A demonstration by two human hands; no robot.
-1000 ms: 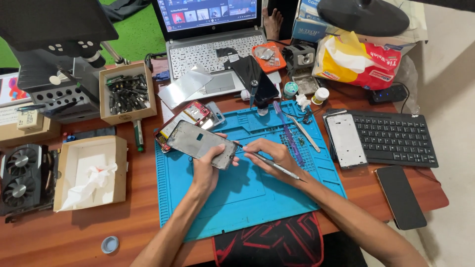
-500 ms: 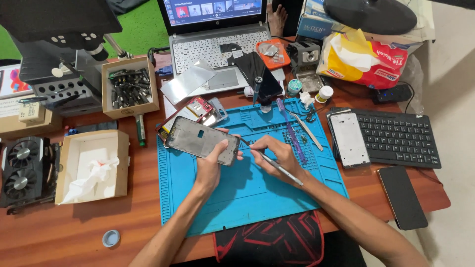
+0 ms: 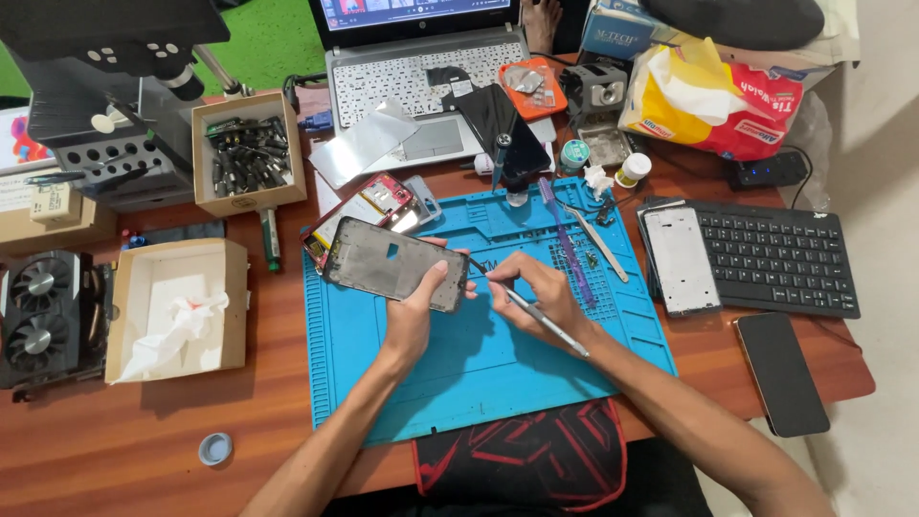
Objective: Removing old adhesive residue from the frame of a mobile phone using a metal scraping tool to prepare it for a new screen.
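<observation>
Wooden worktop [image 3: 144,421] spreads under a blue repair mat [image 3: 479,354], with a laptop [image 3: 421,67] at the far edge and a black keyboard [image 3: 775,258] to my right. My left hand [image 3: 414,311] has its grip clamped on a grey phone frame [image 3: 394,263], held tilted above the mat's left part, just in front of a red phone body [image 3: 378,203]. My right hand [image 3: 538,292] pinches a thin metal tool [image 3: 536,314], its tip touching the frame's right edge
</observation>
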